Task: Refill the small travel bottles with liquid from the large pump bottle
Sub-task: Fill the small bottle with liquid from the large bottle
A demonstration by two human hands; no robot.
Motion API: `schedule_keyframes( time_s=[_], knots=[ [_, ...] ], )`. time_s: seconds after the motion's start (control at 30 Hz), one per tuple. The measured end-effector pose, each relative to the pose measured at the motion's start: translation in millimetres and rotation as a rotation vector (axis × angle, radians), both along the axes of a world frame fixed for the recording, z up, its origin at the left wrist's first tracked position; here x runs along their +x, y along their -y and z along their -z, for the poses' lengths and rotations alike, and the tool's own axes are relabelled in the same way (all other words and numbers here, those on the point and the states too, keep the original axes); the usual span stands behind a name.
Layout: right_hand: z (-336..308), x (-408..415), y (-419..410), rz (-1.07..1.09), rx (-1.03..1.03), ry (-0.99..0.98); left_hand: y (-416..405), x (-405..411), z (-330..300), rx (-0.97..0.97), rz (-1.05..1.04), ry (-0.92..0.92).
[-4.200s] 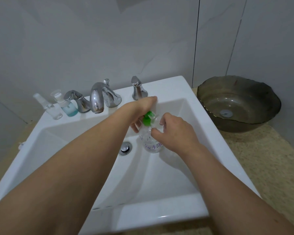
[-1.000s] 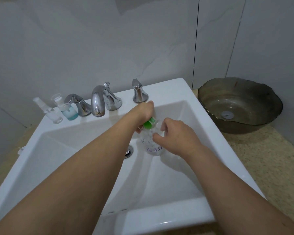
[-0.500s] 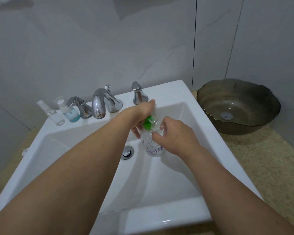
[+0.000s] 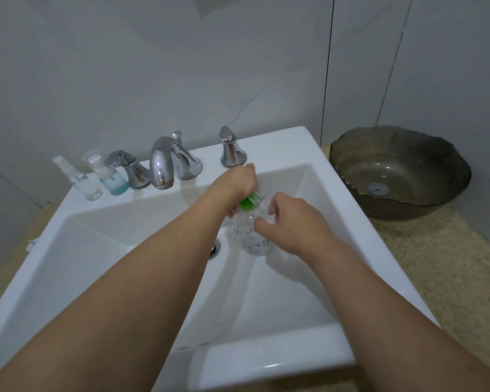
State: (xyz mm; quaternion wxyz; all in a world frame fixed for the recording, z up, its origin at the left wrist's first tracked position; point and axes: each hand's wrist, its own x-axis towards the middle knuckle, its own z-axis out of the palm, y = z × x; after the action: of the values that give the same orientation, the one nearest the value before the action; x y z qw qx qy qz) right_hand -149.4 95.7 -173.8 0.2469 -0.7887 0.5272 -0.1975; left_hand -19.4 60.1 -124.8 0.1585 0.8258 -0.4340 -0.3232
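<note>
Standing inside the white sink (image 4: 309, 355), toward its far right part, the large pump bottle (image 4: 253, 239) is clear plastic with purple writing low on its side and a green pump top (image 4: 249, 201). The right hand (image 4: 292, 226) wraps round the bottle's shoulder from the right, fingers curled against the clear wall. The left hand (image 4: 238, 183) comes over from the left and closes on the green pump top, hiding most of it; only a green patch shows below the knuckles. Both forearms cross the basin from the near edge and cover much of its floor. The drain (image 4: 215, 248) sits just left of the bottle's base, half hidden by the left forearm.

On the sink's far ledge stands a chrome tap spout (image 4: 161, 165) with a chrome handle on its left (image 4: 128, 169) and another on its right (image 4: 229, 149). The right handle is just beyond the left hand. At the far left end of the ledge, well apart from the pump bottle, stand two small travel bottles: a clear spray bottle (image 4: 81, 181) with clear contents, and just right of it a small pump bottle (image 4: 109, 176) holding blue liquid in its lower part, close beside the left tap handle.

To the right of the sink, on the speckled beige worktop (image 4: 441, 275), rests a dark glass vessel basin (image 4: 399, 171) with a wavy rim. Grey wall tiles (image 4: 181, 75) rise behind everything.
</note>
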Motion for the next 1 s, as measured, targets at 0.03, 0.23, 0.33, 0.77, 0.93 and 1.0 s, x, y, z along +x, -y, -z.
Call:
schedule_keyframes(
  time_s=[0.03, 0.23, 0.33, 0.77, 0.93, 1.0],
  knots=[
    [0.0, -0.2, 0.1, 0.0, -0.002, -0.001, 0.1, 0.3, 0.3, 0.003, 0.0, -0.002],
    [-1.8, -1.0, -0.2, -0.004, -0.04, -0.013, -0.9, 2.4, -1.7, 0.023, -0.009, -0.068],
    [-2.3, -1.1, -0.1, -0.004, -0.06, 0.006, 1.5, 8.8, -2.7, 0.064, -0.001, -0.124],
    [-3.8, -1.5, 0.3, -0.003, -0.085, 0.052, 5.9, 13.9, -10.1, 0.192, 0.038, -0.231],
    [0.2, -1.6, 0.8, 0.005, -0.056, 0.009, -0.1, 5.3, -2.0, 0.016, 0.041, -0.102],
    [1.2, -1.1, 0.3, 0.009, -0.042, -0.009, -1.3, 1.8, -0.7, -0.011, 0.03, -0.066]
  ],
)
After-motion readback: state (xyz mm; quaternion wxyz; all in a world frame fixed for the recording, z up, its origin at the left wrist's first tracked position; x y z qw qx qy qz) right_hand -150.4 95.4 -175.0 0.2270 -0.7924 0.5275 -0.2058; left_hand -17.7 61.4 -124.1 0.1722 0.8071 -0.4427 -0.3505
